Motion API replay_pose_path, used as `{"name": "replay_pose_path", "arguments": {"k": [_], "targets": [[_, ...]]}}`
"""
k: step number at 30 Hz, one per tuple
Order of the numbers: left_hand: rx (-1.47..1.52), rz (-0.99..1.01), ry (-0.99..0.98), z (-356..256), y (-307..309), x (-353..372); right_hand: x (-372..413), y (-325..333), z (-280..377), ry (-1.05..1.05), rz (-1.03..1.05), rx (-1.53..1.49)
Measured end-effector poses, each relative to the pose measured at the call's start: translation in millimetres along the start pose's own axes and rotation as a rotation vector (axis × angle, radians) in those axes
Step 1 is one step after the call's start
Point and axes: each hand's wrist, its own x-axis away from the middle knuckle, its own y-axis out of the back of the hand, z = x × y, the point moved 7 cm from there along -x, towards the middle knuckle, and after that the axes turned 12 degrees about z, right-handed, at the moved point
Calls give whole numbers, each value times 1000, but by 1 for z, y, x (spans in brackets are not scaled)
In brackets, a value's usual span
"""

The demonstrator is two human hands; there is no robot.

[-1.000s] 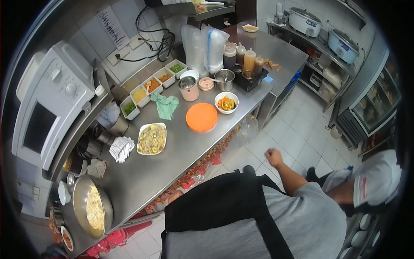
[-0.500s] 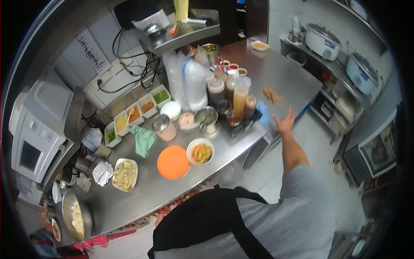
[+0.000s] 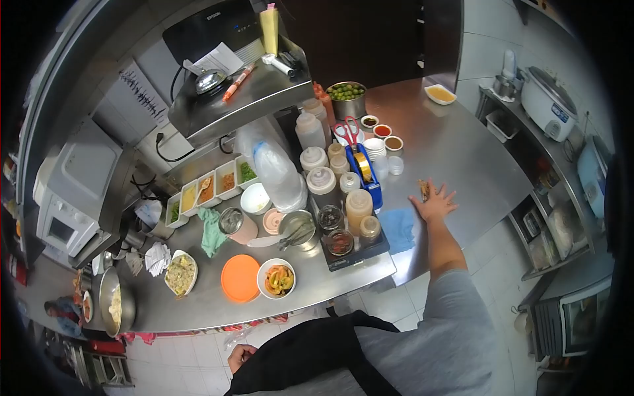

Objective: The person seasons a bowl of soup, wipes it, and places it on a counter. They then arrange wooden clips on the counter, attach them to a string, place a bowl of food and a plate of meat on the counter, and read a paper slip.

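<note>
My right hand [image 3: 436, 204] is stretched over the steel counter [image 3: 475, 158] on the right, palm down with its fingers spread. Under and beside its thumb side lie some small brown pieces [image 3: 423, 190], partly covered by the hand. Just left of my wrist a blue cloth [image 3: 398, 230] lies flat on the counter. My left hand [image 3: 242, 357] hangs low by the black apron [image 3: 297, 360], below the counter's front edge. Its fingers look curled, and whatever may be in them is hidden.
Left of the cloth stand a black tray [image 3: 362, 253] of sauce bottles and a blue tape dispenser [image 3: 367, 178]. A bowl of cut vegetables [image 3: 277, 279] and an orange lid [image 3: 241, 278] sit near the front edge. Rice cookers [image 3: 547, 105] stand on the right shelf.
My right hand has reached down to the brown pieces, covering part of them. The view has turned and shifted, and more of my left hand shows.
</note>
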Motion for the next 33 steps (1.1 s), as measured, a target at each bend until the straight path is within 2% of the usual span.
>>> {"name": "replay_pose_path", "arguments": {"k": [2,5,8,10,11,13,14,18,21,22,25,26,27,30,33], "targets": [[28,-65,-50,-22,-9,5,-11,-3,3,22,-27,20],[147,-109,-93,-7,-15,8,-26,-17,-2,105,-157,8],[82,-122,-52,-25,-19,19,-28,-20,-3,226,-281,-13],[104,-140,-68,3,-17,23,-21,-13,1,209,-265,-35],[123,-151,-76,17,-19,26,-24,-17,-1,236,-328,-12],[48,-203,-149,6,-19,27,-23,-15,0,248,-297,-14],[-116,-188,-123,-25,-19,31,-23,-13,0,247,-277,-36],[-217,-270,-224,-49,-25,34,-21,-14,-3,315,-245,-42],[-57,-208,-118,-21,-36,34,-17,-19,-1,452,-286,-34],[24,-187,-125,9,-43,30,-18,-22,-1,468,-290,-36],[-63,-133,-220,-33,-58,37,-20,-28,-5,519,-341,-28],[24,-76,-137,-28,-64,37,-17,-28,-6,545,-390,-36],[40,-76,-134,-25,-68,39,-11,-26,-6,572,-439,-48],[59,-84,-131,-24,-70,41,-6,-23,-5,574,-306,-121],[64,-115,-143,-25,-70,46,-16,-28,-8,672,-354,-191]]}}
